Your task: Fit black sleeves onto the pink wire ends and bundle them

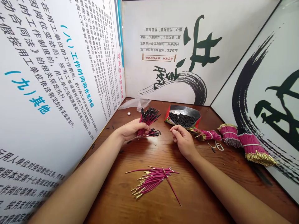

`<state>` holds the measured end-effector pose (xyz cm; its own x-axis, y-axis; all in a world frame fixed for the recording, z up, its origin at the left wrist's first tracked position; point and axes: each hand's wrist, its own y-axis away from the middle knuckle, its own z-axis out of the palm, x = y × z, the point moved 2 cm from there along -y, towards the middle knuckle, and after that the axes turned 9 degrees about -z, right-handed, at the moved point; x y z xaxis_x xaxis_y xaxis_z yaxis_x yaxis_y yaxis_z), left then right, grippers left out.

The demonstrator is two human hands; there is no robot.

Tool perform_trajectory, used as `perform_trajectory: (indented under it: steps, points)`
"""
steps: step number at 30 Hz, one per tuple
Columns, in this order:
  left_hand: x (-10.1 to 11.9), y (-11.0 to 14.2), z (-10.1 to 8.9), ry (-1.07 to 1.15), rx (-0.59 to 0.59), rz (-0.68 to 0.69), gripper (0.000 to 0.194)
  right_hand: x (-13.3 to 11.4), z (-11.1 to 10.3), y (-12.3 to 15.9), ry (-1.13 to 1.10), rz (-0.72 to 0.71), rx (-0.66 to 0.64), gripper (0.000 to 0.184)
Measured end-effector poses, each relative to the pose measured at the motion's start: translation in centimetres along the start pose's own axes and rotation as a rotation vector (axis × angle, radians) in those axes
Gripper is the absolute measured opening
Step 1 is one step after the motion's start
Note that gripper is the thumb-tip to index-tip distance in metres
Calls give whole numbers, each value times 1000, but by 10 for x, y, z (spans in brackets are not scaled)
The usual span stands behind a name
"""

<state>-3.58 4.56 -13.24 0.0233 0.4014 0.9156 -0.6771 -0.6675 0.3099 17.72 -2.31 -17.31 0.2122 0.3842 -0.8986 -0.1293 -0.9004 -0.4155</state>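
Note:
My left hand (132,130) is closed around a bundle of magenta wires (146,119) whose upper ends carry black sleeves. Just below that bundle, more black-sleeved wires (153,133) stick out close to the tabletop. My right hand (183,140) has its fingers curled and thumb pressed in; whatever is in the pinch, if anything, cannot be made out. Right behind it stands an open box (198,123) with small black sleeves (182,119) inside. Between my forearms lies a loose pile of magenta wires (151,182) with gold tips, one wire crossing over the others.
To the right lie banded magenta wire bundles (210,134), with white rubber bands (217,146) beside them. A clear plastic bag (135,103) and a small white ball (129,114) sit at the back left. Printed panels (163,81) wall in the wooden table (130,155).

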Motion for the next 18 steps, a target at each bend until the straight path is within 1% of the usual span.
perform_trajectory:
  steps: [2,5,9,12,15,18]
  points:
    - [-4,-2,5,25,-51,-8,26,-1,0,0,-1,-1,-1,20]
    - [-10,-5,12,66,-81,-23,27,-1,0,0,5,-5,0,20]
    - [-13,-4,16,145,-109,-43,29,-1,0,-1,3,1,-1,21]
    - [-14,-3,18,195,-174,-61,29,0,1,-1,7,3,-4,21]
    - [-17,-4,19,199,-245,-79,29,0,1,-1,6,3,-8,20]
    - [-20,-6,20,169,-269,-103,28,1,1,-1,3,6,-10,20]
